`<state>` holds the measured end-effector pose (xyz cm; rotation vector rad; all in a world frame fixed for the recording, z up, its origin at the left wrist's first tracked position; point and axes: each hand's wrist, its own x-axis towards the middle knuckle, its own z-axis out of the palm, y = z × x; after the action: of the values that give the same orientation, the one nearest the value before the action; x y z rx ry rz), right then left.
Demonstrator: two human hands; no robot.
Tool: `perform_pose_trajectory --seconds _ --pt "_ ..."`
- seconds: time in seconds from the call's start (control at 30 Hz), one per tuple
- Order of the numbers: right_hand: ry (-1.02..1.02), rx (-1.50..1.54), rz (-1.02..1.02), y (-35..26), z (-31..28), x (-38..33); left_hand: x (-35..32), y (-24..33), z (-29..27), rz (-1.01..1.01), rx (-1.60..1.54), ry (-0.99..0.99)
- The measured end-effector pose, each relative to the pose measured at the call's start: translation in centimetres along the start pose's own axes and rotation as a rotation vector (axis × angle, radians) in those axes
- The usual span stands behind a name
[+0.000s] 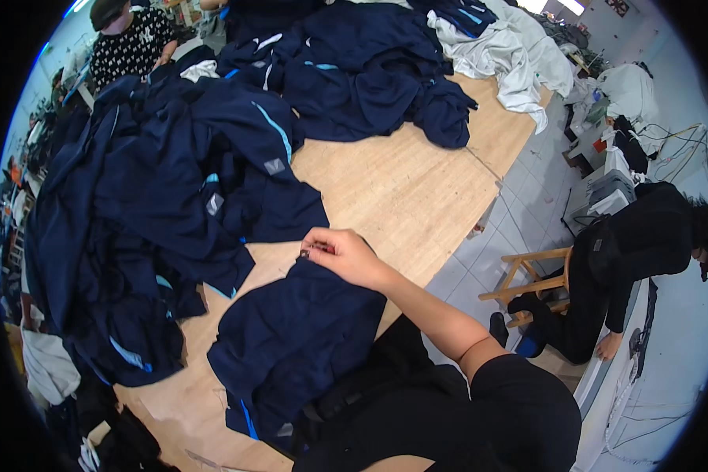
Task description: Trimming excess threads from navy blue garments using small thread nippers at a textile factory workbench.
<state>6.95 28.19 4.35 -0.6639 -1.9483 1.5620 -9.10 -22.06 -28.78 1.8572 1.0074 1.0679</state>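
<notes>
A dark navy garment [299, 322] lies bunched at the near edge of the wooden table, against my body. Light blue trim [248, 418] shows at its lower end. My right hand [344, 256] is at the garment's far end, fingers curled in and pressed together. Something small and dark shows at the fingertips, too small to name; whether cloth is also pinched there I cannot tell. My left hand does not show. A large heap of navy garments [157, 165] with light blue trim and small grey patches lies just beyond, on the left.
More navy garments [362, 71] and white cloth [519, 63] cover the far part of the wooden table [393, 189]. One person [130, 43] stands at the far left. On the right another person [629, 252] bends over beside a wooden stool [539, 275] on the tiled floor.
</notes>
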Motion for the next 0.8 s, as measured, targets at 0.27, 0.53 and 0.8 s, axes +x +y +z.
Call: perform_pose_trajectory --seconds 0.27,0.53,0.8 --pt "-0.050 -0.034 -0.014 1.3 0.1 -4.7 -0.3 10.1 2.3 -0.409 -0.064 0.014" --pt "0.004 0.050 0.125 -0.4 0.0 -7.4 -0.2 23.3 13.4 -0.857 -0.184 0.067" --pt "-0.082 0.018 0.095 -0.6 2.2 -8.2 14.6 29.3 -9.9 -1.317 -0.381 -0.141"
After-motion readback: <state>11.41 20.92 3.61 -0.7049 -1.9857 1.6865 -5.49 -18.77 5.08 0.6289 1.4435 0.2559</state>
